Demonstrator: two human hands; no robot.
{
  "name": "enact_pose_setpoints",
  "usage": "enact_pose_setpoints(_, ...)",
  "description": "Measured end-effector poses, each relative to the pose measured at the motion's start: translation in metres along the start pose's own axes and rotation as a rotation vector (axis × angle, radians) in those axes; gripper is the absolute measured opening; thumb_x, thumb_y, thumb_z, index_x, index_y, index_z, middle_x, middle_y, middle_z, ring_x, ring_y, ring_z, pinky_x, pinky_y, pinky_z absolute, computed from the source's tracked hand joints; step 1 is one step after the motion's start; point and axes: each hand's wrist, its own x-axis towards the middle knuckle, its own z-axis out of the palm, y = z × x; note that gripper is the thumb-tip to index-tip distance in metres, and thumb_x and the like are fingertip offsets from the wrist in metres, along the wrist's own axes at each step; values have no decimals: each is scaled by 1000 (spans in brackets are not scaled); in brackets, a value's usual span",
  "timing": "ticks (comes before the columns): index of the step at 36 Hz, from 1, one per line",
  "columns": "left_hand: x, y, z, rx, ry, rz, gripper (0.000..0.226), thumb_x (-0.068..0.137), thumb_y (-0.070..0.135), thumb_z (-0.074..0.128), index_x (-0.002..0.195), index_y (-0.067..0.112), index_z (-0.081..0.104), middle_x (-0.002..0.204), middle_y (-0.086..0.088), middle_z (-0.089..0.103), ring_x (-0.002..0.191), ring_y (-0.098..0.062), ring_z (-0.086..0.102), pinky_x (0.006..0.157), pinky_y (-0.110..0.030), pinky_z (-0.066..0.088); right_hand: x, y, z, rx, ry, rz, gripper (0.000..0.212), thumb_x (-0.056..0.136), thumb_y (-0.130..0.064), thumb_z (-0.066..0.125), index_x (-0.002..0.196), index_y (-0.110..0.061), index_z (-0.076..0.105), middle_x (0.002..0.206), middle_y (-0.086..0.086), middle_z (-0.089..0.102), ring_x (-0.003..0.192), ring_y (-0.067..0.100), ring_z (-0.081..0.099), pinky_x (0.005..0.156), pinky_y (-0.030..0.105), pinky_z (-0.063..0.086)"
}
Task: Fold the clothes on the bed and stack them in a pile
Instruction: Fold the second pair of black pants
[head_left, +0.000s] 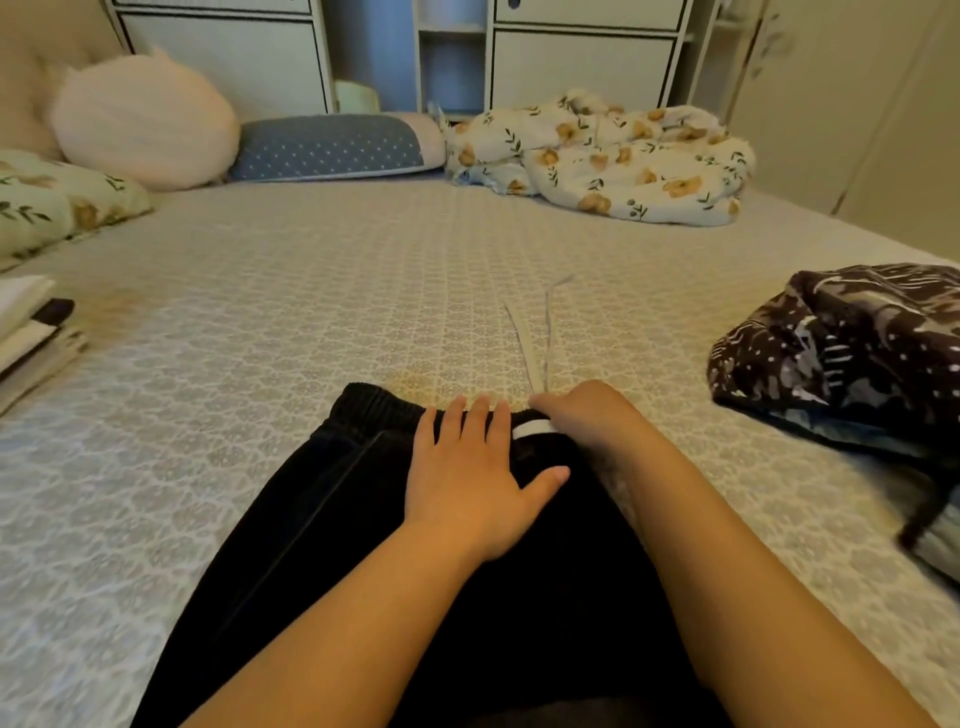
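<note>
We had the black trousers (363, 519) laid flat on the bed (260, 312), their long axis running straight from the waistband (374, 405) at the far end back toward us, legs passing under our arms and out of the bottom of the view. Our left hand (478, 478) rested flat on the cloth just below the waistband, fingers straight and spread, gripping nothing. Our right hand (587, 415) sat at the right end of the waistband, where the white drawstring (535, 338) trailed away across the bed; its fingers were curled downward, and it seemed to pinch the band or the cord there, though the fingertips were hidden from us, so we could not tell for certain.

Both hands were thus at the far end of the garment, with its whole length lying nearer to us than either grip. We judged that any fold lengthwise would turn on that axis, the right hand being the nearer to the free edge.

The folded pile (31, 332) lay well apart at the left, and a dark patterned garment (841, 353) waited unfolded at the right
</note>
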Motion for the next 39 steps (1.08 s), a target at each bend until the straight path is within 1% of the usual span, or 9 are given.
enact_pose_setpoints(7, -1, 0, -1, 9, -10, -4, 96, 77, 79, 3, 153, 20, 3, 161, -2, 4, 147, -22, -3, 116, -43, -7, -3, -7, 10, 149, 69, 106, 31, 89, -35, 49, 86, -7, 62, 79, 4, 61, 81, 26, 60, 80, 37, 46)
enact_pose_setpoints(10, -1, -3, -2, 2, -17, -6, 99, 73, 79, -1, 153, 21, 3, 161, -1, 5, 147, -22, -2, 116, -42, -6, -6, -6, 2, 267, 152, 194, 29, 97, -15, 43, 117, 1, 57, 112, 14, 62, 104, 31, 59, 76, 33, 43)
enact_pose_setpoints(14, -2, -1, -4, -13, -35, -5, 102, 70, 80, -5, 153, 21, 0, 161, -1, 3, 147, -22, -4, 117, -42, -6, -8, 7, -20, 1209, 224, 333, 29, 99, -3, 34, 123, 0, 50, 93, 12, 62, 90, 25, 65, 82, 36, 48)
enact_pose_setpoints(17, -1, 0, -5, -28, -42, -4, 100, 72, 80, -2, 153, 21, 0, 161, -1, 3, 147, -22, -4, 117, -42, -6, -19, 19, -31, 1470, 308, 385, 15, 101, -5, 27, 107, -8, 41, 83, 5, 52, 65, 15, 60, 74, 33, 44)
enact_pose_setpoints(21, -3, -1, -5, -73, -20, -6, 101, 73, 81, 3, 153, 20, -1, 161, 0, 5, 147, -21, 0, 117, -41, -4, -30, 19, -41, 485, 361, 23, 22, 100, -19, 41, 119, -12, 49, 97, -2, 52, 70, 11, 52, 65, 26, 47)
enact_pose_setpoints(25, -1, -2, -7, -200, 146, 44, 101, 80, 77, 34, 150, 23, -14, 160, 5, -6, 147, -17, 3, 117, -42, 4, -56, 3, -38, -216, 72, -403, 21, 92, -33, 55, 111, -23, 53, 85, -10, 53, 68, 7, 48, 53, 21, 30)
enact_pose_setpoints(28, -5, 2, -12, -323, 274, 255, 99, 85, 52, 59, 144, 33, -18, 154, 17, -11, 146, -12, -4, 116, -54, 4, -72, -11, -31, -254, -33, -477, 19, 88, -28, 60, 106, -24, 58, 92, -4, 63, 76, 10, 56, 59, 22, 36)
enact_pose_setpoints(32, -12, 4, -25, -510, 492, 400, 74, 77, 14, 68, 145, 18, 38, 136, -1, 55, 134, -10, 33, 113, -57, 11, -95, -18, -35, -207, -36, -614, 12, 89, -18, 56, 80, -24, 60, 67, -13, 55, 63, 6, 53, 53, 13, 36)
enact_pose_setpoints(39, -35, -6, -55, -354, 388, 427, 28, 91, 31, 47, 110, 22, 66, 88, 4, 67, 95, -12, 57, 116, -33, 9, -128, 12, -56, 201, -120, -538, 20, 86, -17, 67, 94, -34, 59, 75, -12, 61, 68, -1, 56, 65, 14, 42)
